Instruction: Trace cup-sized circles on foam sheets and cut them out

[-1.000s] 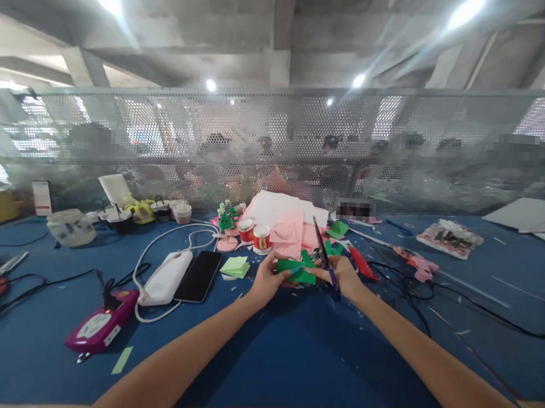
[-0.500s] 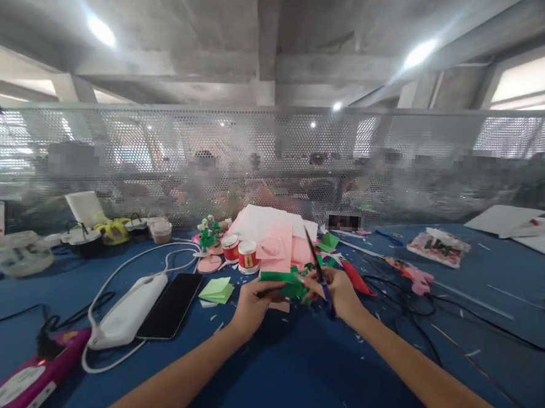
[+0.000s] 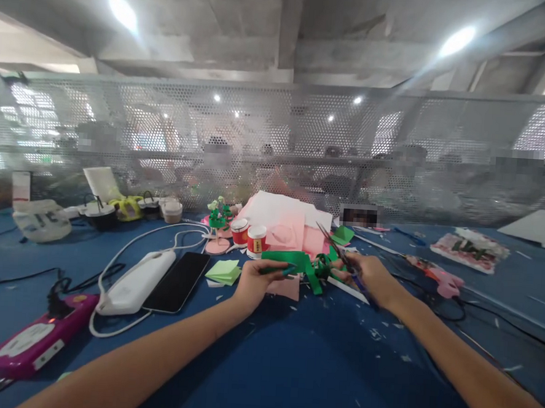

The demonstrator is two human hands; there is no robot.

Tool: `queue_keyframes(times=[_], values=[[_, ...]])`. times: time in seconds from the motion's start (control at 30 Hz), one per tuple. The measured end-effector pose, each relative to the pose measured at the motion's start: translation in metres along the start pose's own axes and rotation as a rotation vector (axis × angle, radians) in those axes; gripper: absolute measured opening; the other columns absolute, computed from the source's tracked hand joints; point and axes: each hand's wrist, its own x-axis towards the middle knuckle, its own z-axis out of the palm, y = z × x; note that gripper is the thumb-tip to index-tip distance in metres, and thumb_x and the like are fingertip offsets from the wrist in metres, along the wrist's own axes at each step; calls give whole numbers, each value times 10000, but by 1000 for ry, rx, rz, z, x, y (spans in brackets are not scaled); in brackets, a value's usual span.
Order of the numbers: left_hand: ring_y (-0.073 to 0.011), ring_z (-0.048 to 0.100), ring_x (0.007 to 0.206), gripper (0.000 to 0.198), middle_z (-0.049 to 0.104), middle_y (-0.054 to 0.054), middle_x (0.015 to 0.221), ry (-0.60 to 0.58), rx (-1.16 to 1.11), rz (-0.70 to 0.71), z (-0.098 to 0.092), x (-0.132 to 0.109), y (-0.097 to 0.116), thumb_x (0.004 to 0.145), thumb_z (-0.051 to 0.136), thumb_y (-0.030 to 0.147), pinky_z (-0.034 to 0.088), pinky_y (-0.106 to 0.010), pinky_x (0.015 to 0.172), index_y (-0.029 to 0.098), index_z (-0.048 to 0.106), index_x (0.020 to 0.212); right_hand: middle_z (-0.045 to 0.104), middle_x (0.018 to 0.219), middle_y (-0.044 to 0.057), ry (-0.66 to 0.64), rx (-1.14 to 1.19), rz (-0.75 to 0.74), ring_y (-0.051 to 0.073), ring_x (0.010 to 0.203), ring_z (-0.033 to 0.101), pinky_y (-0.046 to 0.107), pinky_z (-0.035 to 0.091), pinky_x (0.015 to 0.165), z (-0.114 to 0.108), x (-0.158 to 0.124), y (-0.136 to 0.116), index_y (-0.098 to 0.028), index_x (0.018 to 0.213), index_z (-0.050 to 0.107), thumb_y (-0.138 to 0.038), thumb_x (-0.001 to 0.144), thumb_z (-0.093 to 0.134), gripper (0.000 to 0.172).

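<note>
My left hand [image 3: 254,284] is closed on a folded green paper strip [image 3: 292,259], pinched between thumb and fingers. From the strip's right end a narrow piece hangs down. To the right, my right hand [image 3: 375,277] is wrapped round a pair of scissors [image 3: 333,240], whose blades point up and to the left. The handles are partly hidden by the hand. Between my hands several curled green paper pieces [image 3: 325,266] lie on the table. Pink paper [image 3: 289,234] and white sheets [image 3: 276,207] are stacked just beyond.
A black phone [image 3: 178,282], a white power bank [image 3: 137,282] with a cable and a purple power strip [image 3: 38,337] lie on the left. Two red-and-white tape rolls [image 3: 256,242] stand behind my left hand. A pink glue gun [image 3: 443,281] is at right, before a perforated screen [image 3: 258,135].
My right hand has moved right with the scissors, away from the green strip in my left hand. The whole view has shifted, with the table's things appearing higher and further right.
</note>
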Motion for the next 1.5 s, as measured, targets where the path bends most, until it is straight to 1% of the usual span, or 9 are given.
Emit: queue_keyframes(times=[0.07,0.13,0.3,0.47,0.63,0.77,1.0,1.23,1.5], values=[[-151,658,654,141,721,-35,705,-27,87,46,-6,2,0,560,726,140,541,-243,661,168,738,697,639,969,117,40,-35,-103,246,913,583,322,448,761,0,-1,0,-175,888,578,-471,800,452,334],[-153,661,651,142,721,-34,696,-16,115,70,-10,4,0,565,709,118,543,-247,671,168,737,695,640,934,119,47,-61,-130,235,865,586,328,447,762,-1,-2,-1,-174,892,576,-478,816,421,349],[-167,673,653,164,722,-34,700,-20,89,57,-10,3,1,582,687,117,552,-275,697,159,734,733,629,613,42,85,46,153,178,578,576,249,427,558,2,0,-4,-167,726,591,-492,804,440,367],[-169,670,642,140,722,-38,707,-62,152,79,-6,-2,5,592,696,147,558,-280,672,158,732,727,654,713,61,110,177,151,207,672,604,268,454,594,19,2,-4,-159,772,611,-447,773,481,316],[-184,675,631,182,722,-57,726,-79,108,12,-7,2,1,590,728,225,563,-307,662,143,722,752,604,844,101,383,-13,35,262,902,541,364,451,781,27,1,0,-167,864,595,-434,760,508,300],[-194,680,668,221,723,-70,757,-80,118,-8,-11,6,-3,596,731,233,557,-317,699,129,718,790,585,868,111,430,-112,60,256,903,540,350,441,771,18,1,8,-164,887,549,-425,762,503,293],[-169,671,667,179,725,-48,764,8,65,-1,-11,5,0,584,720,183,554,-309,711,149,719,760,576,635,14,229,-127,172,165,586,541,250,370,551,1,-2,-3,-208,711,462,-373,731,519,176],[-156,666,659,174,719,-40,764,22,51,11,-12,5,-1,607,686,148,554,-304,707,160,716,778,624,787,61,-47,-323,109,209,690,584,256,347,552,1,-6,-12,-199,793,468,-416,716,523,236],[-145,659,631,127,710,-22,722,19,13,33,-8,1,3,591,696,152,558,-285,683,164,718,716,615,779,60,-108,-311,109,195,668,573,246,346,540,1,-7,-16,-202,783,460,-460,742,501,264]])
